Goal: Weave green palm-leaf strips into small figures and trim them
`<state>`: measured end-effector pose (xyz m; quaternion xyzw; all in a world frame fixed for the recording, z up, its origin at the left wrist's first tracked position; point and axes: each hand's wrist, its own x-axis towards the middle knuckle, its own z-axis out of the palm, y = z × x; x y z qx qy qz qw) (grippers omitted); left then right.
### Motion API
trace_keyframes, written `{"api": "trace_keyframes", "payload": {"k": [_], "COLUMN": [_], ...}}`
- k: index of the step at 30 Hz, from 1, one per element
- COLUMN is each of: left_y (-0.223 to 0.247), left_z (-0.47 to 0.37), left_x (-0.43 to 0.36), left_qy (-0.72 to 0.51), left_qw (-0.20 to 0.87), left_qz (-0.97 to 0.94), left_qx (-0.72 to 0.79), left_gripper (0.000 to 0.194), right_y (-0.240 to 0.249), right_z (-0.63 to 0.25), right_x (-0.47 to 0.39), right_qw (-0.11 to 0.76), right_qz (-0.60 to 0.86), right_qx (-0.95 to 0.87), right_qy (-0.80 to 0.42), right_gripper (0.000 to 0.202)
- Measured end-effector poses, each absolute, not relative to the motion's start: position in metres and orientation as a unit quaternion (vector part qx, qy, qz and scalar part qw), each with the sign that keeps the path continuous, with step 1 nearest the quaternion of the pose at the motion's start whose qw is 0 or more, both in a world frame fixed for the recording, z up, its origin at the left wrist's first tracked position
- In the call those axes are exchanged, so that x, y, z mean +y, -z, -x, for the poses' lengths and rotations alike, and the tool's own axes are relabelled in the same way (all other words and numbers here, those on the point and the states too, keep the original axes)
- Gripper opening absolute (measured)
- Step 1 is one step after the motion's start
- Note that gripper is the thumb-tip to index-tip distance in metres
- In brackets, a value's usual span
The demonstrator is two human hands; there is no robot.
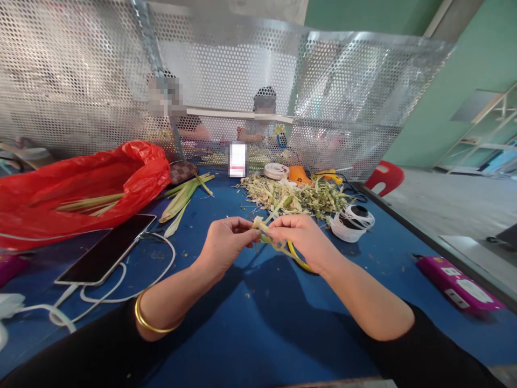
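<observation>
My left hand (pixel 228 241) and my right hand (pixel 301 237) meet above the middle of the blue table. Between their pinched fingertips is a pale green plant strip (pixel 262 226), held from both sides, with a thin end pointing up and to the right. Under my right hand a yellow loop (pixel 298 257) curves down towards the table; what it belongs to is hidden. Just beyond the fingers lies a heap of dry plant scraps (pixel 283 195). A spool of white cord (pixel 352 223) stands right of my right hand.
On the left are a red plastic bag (pixel 149 167) with long leaves, a tablet (pixel 107 250) and white cables (pixel 173 253). A purple packet (pixel 458 283) lies right. Behind, a phone (pixel 237 159) stands before a perforated metal screen (pixel 226 64), with people beyond.
</observation>
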<state>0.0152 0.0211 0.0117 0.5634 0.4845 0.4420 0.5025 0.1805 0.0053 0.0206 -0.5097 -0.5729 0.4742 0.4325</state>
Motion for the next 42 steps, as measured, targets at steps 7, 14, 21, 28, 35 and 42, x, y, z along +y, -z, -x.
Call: {"api": "trace_keyframes", "payload": {"k": [7, 14, 21, 28, 35, 42], "left_y": [-0.013, -0.012, -0.012, -0.014, -0.004, 0.002], "left_z": [-0.017, -0.017, -0.016, -0.018, -0.017, -0.013], "left_x": [0.02, 0.02, 0.021, 0.018, 0.018, 0.016], "left_qy": [-0.449, -0.456, -0.458, -0.448, -0.417, -0.368], "left_qw": [0.51, 0.516, 0.516, 0.504, 0.459, 0.395], "left_qz": [-0.551, -0.545, -0.546, -0.556, -0.623, -0.706], "left_qx": [0.486, 0.478, 0.476, 0.486, 0.477, 0.458], "left_gripper": [0.012, 0.011, 0.011, 0.01, 0.014, 0.017], "right_y": [-0.017, -0.014, -0.013, -0.011, -0.011, -0.015], "right_z": [-0.182, -0.182, -0.178, -0.174, -0.173, -0.175], "right_x": [0.008, 0.011, 0.009, 0.007, 0.002, 0.0], "right_qw": [0.442, 0.449, 0.465, 0.447, 0.436, 0.366], "right_qz": [0.475, 0.462, 0.472, 0.53, 0.571, 0.551], "right_qx": [-0.52, -0.483, -0.524, -0.587, -0.651, -0.73], "right_qy": [-0.556, -0.593, -0.535, -0.418, -0.245, -0.17], "right_gripper": [0.013, 0.014, 0.014, 0.016, 0.019, 0.02]}}
